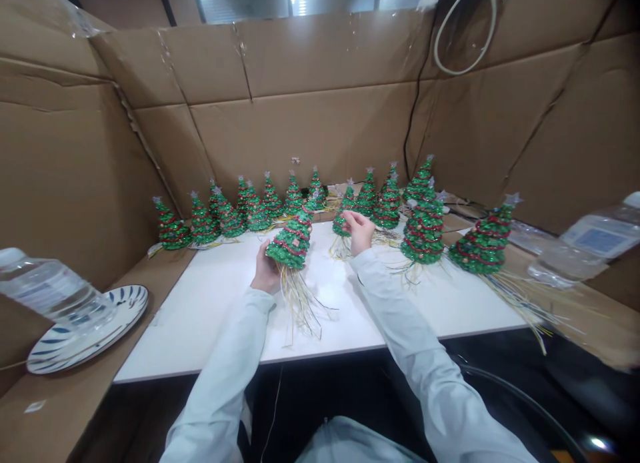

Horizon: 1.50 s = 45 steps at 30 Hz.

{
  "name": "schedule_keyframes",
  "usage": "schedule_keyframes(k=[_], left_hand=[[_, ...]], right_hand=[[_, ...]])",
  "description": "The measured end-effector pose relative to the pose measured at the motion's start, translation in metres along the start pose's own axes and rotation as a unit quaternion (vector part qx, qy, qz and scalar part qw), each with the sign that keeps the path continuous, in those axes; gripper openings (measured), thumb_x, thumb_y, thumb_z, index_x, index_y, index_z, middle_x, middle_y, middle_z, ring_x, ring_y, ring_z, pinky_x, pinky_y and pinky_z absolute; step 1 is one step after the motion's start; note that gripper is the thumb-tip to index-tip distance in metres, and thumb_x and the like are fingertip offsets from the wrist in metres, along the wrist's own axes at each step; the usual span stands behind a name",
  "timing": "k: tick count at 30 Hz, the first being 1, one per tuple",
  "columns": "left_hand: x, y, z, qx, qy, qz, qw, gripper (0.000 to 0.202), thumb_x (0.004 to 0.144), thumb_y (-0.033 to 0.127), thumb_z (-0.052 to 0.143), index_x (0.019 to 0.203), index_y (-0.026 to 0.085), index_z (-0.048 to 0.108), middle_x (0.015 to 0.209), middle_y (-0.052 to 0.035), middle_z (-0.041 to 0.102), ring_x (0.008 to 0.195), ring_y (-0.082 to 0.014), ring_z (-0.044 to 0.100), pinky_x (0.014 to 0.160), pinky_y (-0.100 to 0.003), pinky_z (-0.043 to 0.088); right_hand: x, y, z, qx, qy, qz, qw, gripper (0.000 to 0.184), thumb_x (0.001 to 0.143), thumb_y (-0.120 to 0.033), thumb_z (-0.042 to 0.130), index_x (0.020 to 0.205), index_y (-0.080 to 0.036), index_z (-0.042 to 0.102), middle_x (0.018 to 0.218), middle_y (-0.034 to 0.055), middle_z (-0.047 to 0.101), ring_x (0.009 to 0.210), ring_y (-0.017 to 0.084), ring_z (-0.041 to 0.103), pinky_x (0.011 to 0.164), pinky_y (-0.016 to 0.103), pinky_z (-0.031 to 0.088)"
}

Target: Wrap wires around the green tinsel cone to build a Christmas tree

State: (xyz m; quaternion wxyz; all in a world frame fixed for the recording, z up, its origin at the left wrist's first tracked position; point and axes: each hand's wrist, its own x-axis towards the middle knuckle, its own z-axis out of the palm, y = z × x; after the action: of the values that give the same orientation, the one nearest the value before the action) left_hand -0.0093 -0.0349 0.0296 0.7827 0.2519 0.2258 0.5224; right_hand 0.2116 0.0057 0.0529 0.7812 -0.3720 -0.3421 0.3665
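My left hand (265, 269) is closed round the lower side of a small green tinsel Christmas tree (293, 241) with red garland and a star on top. The tree leans to the right, and pale yellow and dark wires (303, 303) trail from its base over the white board. To its right, my right hand (359, 231) is raised with thumb and fingers pinched together; whatever may be between them is too small to make out. Just behind that hand stands another small tree (345, 206), partly covered by it.
Several similar trees (203, 219) line the back, with larger ones (423, 229) to the right on the white board (210, 316). A water bottle (55, 293) and a patterned plate (125, 303) are at left, another bottle (585, 239) at right. Cardboard walls (310, 69) enclose the space.
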Motion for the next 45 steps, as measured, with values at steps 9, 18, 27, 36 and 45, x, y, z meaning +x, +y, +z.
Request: schedule_keyframes(k=[9, 18, 27, 36, 45], left_hand=[[0.001, 0.009, -0.005, -0.045, 0.014, 0.055, 0.997, 0.047, 0.072, 0.052, 0.048, 0.104, 0.019, 0.057, 0.092, -0.0088, 0.065, 0.088, -0.0267, 0.061, 0.077, -0.048, 0.047], [-0.005, 0.021, -0.005, -0.113, 0.018, 0.12, 0.986, 0.056, 0.069, 0.063, 0.045, 0.1, 0.018, 0.058, 0.093, -0.0111, 0.064, 0.089, -0.0262, 0.061, 0.077, -0.044, 0.048], [-0.005, 0.023, -0.007, -0.112, -0.003, 0.139, 0.984, 0.057, 0.07, 0.063, 0.044, 0.102, 0.019, 0.058, 0.093, -0.0104, 0.065, 0.091, -0.0262, 0.06, 0.077, -0.042, 0.049], [-0.006, 0.02, -0.003, -0.122, 0.012, 0.112, 0.986, 0.056, 0.068, 0.062, 0.047, 0.101, 0.018, 0.058, 0.09, -0.0111, 0.065, 0.091, -0.028, 0.06, 0.077, -0.045, 0.049], [-0.004, 0.016, -0.002, -0.121, 0.024, 0.108, 0.986, 0.054, 0.069, 0.059, 0.048, 0.102, 0.017, 0.056, 0.092, -0.0112, 0.065, 0.088, -0.0272, 0.061, 0.077, -0.046, 0.049]], right_hand=[[0.004, 0.006, -0.006, -0.005, 0.009, 0.007, 1.0, 0.027, 0.057, -0.035, 0.065, 0.074, -0.014, 0.064, 0.068, 0.0012, 0.065, 0.048, 0.006, 0.048, 0.044, 0.019, 0.04], [0.005, 0.008, -0.01, -0.008, 0.011, 0.016, 1.0, 0.026, 0.061, -0.037, 0.063, 0.076, -0.015, 0.064, 0.07, 0.0016, 0.065, 0.049, 0.005, 0.048, 0.044, 0.018, 0.041], [0.003, 0.008, -0.011, 0.007, -0.003, 0.035, 0.999, 0.026, 0.065, -0.039, 0.061, 0.075, -0.015, 0.063, 0.073, 0.0023, 0.065, 0.048, 0.005, 0.049, 0.043, 0.017, 0.04], [0.033, 0.005, -0.035, -0.067, 0.064, 0.009, 0.996, 0.022, 0.056, -0.031, 0.068, 0.068, -0.013, 0.062, 0.057, 0.0, 0.061, 0.046, 0.008, 0.049, 0.043, 0.021, 0.041], [0.07, 0.008, -0.096, -0.288, 0.048, -0.033, 0.956, 0.026, 0.056, -0.02, 0.065, 0.081, -0.014, 0.065, 0.066, 0.0032, 0.067, 0.074, 0.019, 0.063, 0.079, 0.038, 0.048]])
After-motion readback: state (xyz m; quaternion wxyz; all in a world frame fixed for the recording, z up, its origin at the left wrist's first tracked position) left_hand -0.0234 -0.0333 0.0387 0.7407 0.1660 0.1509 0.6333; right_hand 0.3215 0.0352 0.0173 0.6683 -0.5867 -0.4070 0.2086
